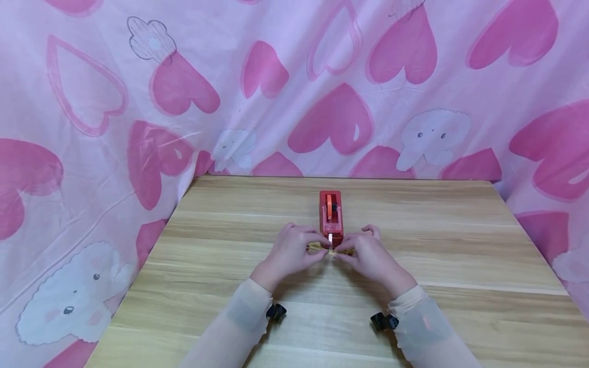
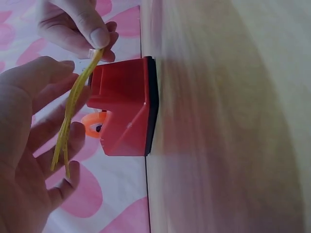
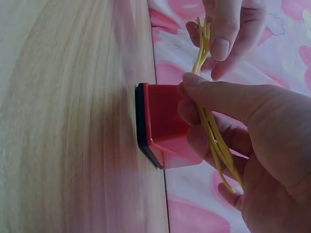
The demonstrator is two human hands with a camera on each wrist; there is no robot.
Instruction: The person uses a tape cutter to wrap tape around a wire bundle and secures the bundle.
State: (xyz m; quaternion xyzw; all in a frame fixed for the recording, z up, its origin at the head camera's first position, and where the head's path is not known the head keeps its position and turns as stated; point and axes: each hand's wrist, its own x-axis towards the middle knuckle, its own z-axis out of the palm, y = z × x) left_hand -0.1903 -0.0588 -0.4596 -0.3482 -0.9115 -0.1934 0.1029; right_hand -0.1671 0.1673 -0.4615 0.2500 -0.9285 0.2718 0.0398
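Head view, centre: yellow strands (image 1: pixel 315 247), just below a red tape dispenser (image 1: pixel 338 227), could slip unnoticed, since their middle is covered. Left wrist view, left: the left hand (image 2: pixel 36 138), fingers apart, may let ends splay. Right wrist view, right: the right hand (image 3: pixel 266 136) pinches them; slackening could spill them. Underside contact we cannot see.

One left hand (image 1: pixel 294 250) and one right hand (image 1: pixel 369 256) — two altogether — are surrounding one yellow bundle (image 2: pixel 71 104), its strands (image 3: pixel 214 133) overlapping past counting. Toward the far edge of the worktop (image 1: pixel 460 235), one red tape dispenser (image 1: pixel 332 224) is holding one orange roll (image 1: pixel 329 207); two black cameras (image 1: pixel 276 313) are showing.
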